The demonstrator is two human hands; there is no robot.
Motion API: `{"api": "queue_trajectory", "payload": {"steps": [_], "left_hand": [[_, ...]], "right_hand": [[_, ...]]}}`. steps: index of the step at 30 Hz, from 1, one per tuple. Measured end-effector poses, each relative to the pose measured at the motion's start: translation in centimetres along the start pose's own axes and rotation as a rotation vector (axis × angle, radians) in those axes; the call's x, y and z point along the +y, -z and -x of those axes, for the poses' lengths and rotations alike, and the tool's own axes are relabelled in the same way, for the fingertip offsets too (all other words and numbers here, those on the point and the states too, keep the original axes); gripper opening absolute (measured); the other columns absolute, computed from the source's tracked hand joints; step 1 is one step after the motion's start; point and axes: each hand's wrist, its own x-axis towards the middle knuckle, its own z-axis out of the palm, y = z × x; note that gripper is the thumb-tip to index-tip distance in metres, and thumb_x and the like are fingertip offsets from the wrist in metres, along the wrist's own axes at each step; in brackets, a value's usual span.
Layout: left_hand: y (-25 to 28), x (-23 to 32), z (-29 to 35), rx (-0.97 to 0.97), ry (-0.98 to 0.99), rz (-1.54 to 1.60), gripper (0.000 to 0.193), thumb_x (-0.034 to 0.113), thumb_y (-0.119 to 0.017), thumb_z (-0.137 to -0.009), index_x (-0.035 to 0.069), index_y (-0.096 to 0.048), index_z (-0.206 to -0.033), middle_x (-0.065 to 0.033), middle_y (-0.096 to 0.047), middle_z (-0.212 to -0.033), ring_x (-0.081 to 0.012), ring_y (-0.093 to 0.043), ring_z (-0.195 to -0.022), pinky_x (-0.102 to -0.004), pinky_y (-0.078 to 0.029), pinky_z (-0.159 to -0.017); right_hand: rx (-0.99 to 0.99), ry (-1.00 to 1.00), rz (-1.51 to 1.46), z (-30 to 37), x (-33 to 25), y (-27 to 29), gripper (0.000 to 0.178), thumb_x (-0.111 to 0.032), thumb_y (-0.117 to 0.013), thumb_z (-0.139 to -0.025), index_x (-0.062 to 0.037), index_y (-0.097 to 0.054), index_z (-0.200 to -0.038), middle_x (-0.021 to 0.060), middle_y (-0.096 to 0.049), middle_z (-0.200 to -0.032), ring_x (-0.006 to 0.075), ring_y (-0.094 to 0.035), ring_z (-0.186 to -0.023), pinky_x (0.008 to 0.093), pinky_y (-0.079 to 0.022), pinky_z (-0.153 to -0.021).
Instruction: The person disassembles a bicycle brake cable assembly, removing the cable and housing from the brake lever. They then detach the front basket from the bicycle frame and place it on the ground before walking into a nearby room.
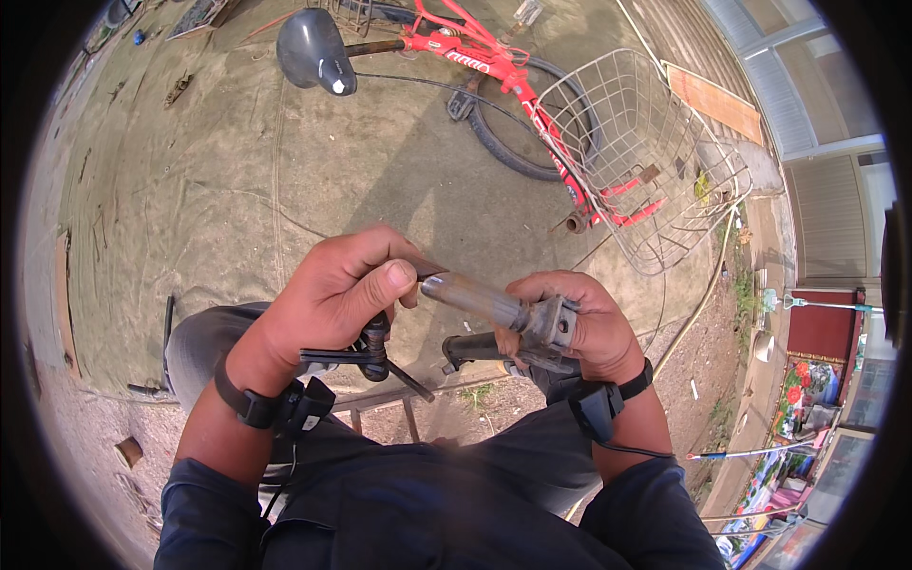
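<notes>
Both hands up close: left hand (332, 290) fingers pinching the end of a grey metal tube (472, 299), right hand (579, 328) fingers wrapped around its clamp end, over the lap. Red bicycle (494, 66) with wire basket (636, 142) lies on the dirt ground (190, 190) beyond.

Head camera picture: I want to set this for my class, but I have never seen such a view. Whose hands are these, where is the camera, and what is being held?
There is one picture, taken by a wide fisheye camera on a person's head, looking down, so straight edges bend near the rim. The forearms from the lower edge are that person's own, each wearing a black wrist strap. The left hand and right hand both grip a bicycle handlebar part with a worn grip and a black brake lever. On the tarp-covered ground ahead lies a red bicycle with a grey saddle and a wire basket.
</notes>
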Motion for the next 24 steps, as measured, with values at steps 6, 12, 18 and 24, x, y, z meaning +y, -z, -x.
{"api": "queue_trajectory", "payload": {"steps": [6, 12, 18, 24], "left_hand": [[-0.3, 1.1, 0.5, 0.026, -0.008, 0.101, 0.033, 0.029, -0.055, -0.102, 0.001, -0.059, -0.117, -0.0028, -0.063, -0.085, -0.0079, -0.058, -0.071, -0.0232, -0.048, -0.062], [-0.1, 1.3, 0.3, 0.018, 0.001, 0.001, 0.031, 0.027, -0.056, -0.102, 0.000, -0.059, -0.117, -0.0032, -0.062, -0.083, -0.0087, -0.059, -0.073, -0.0242, -0.049, -0.062], [0.2, 1.1, 0.2, -0.015, -0.011, 0.029, 0.028, 0.023, -0.059, -0.101, 0.000, -0.060, -0.115, -0.0023, -0.061, -0.082, -0.0082, -0.059, -0.072, -0.0236, -0.048, -0.061], [0.1, 1.7, 0.4, 0.005, 0.008, 0.061, 0.027, 0.024, -0.060, -0.100, 0.001, -0.061, -0.114, -0.0014, -0.061, -0.084, -0.0071, -0.057, -0.072, -0.0226, -0.047, -0.062]], "right_hand": [[0.009, 0.017, -0.036, 0.1, 0.1, 0.2, 0.046, -0.026, -0.070, -0.089, 0.0044, -0.060, -0.122, 0.0223, -0.068, -0.091, 0.0302, -0.066, -0.080, 0.0377, -0.053, -0.061], [0.012, 0.018, -0.010, 0.1, 0.0, 0.1, 0.045, -0.026, -0.070, -0.090, 0.0046, -0.060, -0.121, 0.0224, -0.068, -0.090, 0.0310, -0.066, -0.080, 0.0377, -0.052, -0.060], [0.019, 0.009, -0.009, 0.1, 0.1, 0.2, 0.045, -0.026, -0.071, -0.089, 0.0043, -0.061, -0.121, 0.0226, -0.068, -0.089, 0.0316, -0.066, -0.081, 0.0380, -0.053, -0.060], [0.036, 0.018, -0.036, 0.2, 0.1, 0.2, 0.045, -0.026, -0.071, -0.089, 0.0043, -0.061, -0.120, 0.0230, -0.068, -0.089, 0.0317, -0.066, -0.080, 0.0381, -0.053, -0.060]]}}
